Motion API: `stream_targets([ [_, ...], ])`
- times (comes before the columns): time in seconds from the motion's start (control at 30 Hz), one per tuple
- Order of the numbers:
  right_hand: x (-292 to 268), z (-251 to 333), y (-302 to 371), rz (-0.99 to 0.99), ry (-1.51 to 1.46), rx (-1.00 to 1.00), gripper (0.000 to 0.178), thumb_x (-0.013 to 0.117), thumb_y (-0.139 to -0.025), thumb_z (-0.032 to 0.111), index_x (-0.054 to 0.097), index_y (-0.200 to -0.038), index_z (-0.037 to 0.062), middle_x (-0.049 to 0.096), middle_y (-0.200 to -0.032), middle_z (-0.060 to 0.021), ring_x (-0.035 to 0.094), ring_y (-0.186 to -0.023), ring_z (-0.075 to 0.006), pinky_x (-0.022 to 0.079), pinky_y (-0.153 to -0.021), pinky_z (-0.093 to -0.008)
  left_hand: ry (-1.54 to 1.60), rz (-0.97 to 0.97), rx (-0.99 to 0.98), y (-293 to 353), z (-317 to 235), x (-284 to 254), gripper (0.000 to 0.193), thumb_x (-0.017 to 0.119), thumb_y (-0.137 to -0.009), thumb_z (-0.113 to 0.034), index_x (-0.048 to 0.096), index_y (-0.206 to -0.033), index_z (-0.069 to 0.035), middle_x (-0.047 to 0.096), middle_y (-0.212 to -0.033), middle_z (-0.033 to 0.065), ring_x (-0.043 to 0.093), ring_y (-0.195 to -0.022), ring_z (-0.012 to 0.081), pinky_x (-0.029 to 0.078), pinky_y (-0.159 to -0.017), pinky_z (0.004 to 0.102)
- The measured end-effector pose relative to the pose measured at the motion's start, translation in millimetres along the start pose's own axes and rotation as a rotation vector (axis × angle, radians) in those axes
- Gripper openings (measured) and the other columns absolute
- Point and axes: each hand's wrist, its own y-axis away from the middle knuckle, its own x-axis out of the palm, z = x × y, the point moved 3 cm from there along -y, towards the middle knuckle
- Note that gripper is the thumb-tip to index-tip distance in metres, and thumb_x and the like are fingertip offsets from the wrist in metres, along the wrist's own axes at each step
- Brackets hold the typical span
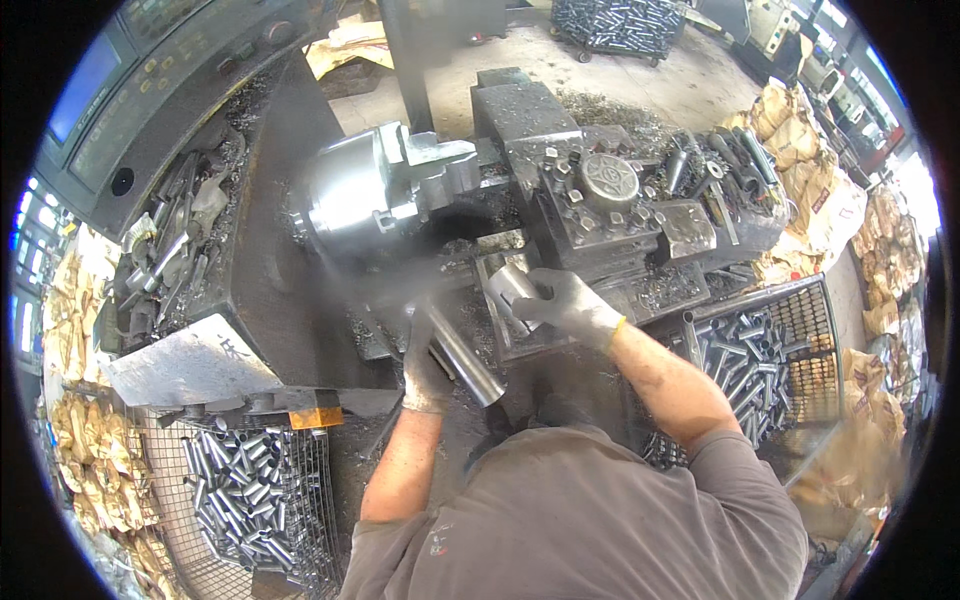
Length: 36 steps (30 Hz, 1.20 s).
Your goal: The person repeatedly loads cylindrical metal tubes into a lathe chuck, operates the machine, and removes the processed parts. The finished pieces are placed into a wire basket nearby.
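Observation:
My left hand [426, 372], in a dirty grey work glove, is closed round a shiny metal tube [468, 358] that slants down to the right. On the right, my gloved right hand [572, 306] grips a shorter-looking metal cylinder [510, 288] over a shallow metal tray [528, 346]. Its fingers wrap the cylinder's right side. Beyond both hands stands a lathe chuck [350, 185] with stepped jaws; no tube shows between them. To the right of the chuck is a bolted tool post [606, 205] with a round cap.
Wire baskets of cut metal tubes stand at the lower left [325, 500] and right [812, 440]. Loose tools [722, 200] lie on the machine's right end. A control panel [150, 80] rises at the upper left. A wheeled bin [618, 28] of parts stands behind.

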Motion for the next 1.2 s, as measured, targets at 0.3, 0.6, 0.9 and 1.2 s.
stream_targets([
  [0.3, 13.3, 63.2, -11.5, 0.250, 0.015, -0.171, 0.068, 0.087, -0.079, 0.035, 0.064, -0.132, -0.0014, 0.076, -0.113, -0.0211, 0.076, -0.104, -0.0284, 0.059, -0.093, -0.0411, -0.164, 0.194, 0.332, -33.1, -26.3, 63.8, 0.064, 0.047, -0.113, -0.048, 0.041, -0.158, -0.003, 0.055, -0.151, 0.0112, 0.056, -0.137, 0.0277, 0.043, -0.119, 0.0448],
  [0.6, -144.2, 173.3, -150.8, -0.268, 1.431, -0.839, 0.043, 0.081, -0.077, 0.023, 0.071, -0.115, 0.0074, 0.075, -0.092, -0.0164, 0.077, -0.086, -0.0359, 0.063, -0.073, -0.0497, -0.207, -0.236, 0.232, -14.2, 12.4, -43.7, 0.030, 0.067, -0.107, -0.027, 0.066, -0.124, -0.002, 0.074, -0.108, 0.0104, 0.072, -0.095, 0.0208, 0.057, -0.087, 0.0372],
  [0.9, -126.1, 95.5, -251.0, 0.356, 1.138, -0.352, 0.065, 0.086, -0.062, 0.031, 0.071, -0.119, 0.0035, 0.078, -0.101, -0.0214, 0.077, -0.093, -0.0367, 0.062, -0.081, -0.0475, -0.039, -0.847, 0.094, 97.0, 82.3, -217.8, 0.031, 0.070, -0.102, -0.029, 0.067, -0.122, -0.006, 0.075, -0.105, 0.0088, 0.073, -0.086, 0.0250, 0.059, -0.073, 0.0392],
  [1.2, -88.7, 113.2, -251.0, 0.381, 1.070, -0.395, 0.051, 0.084, -0.071, 0.041, 0.078, -0.107, 0.0054, 0.080, -0.101, -0.0191, 0.078, -0.094, -0.0347, 0.062, -0.082, -0.0445, -0.166, -1.158, 0.201, 131.1, 35.8, -276.7, 0.030, 0.061, -0.104, -0.040, 0.066, -0.116, -0.013, 0.070, -0.112, 0.0054, 0.069, -0.101, 0.0258, 0.051, -0.080, 0.0431],
])
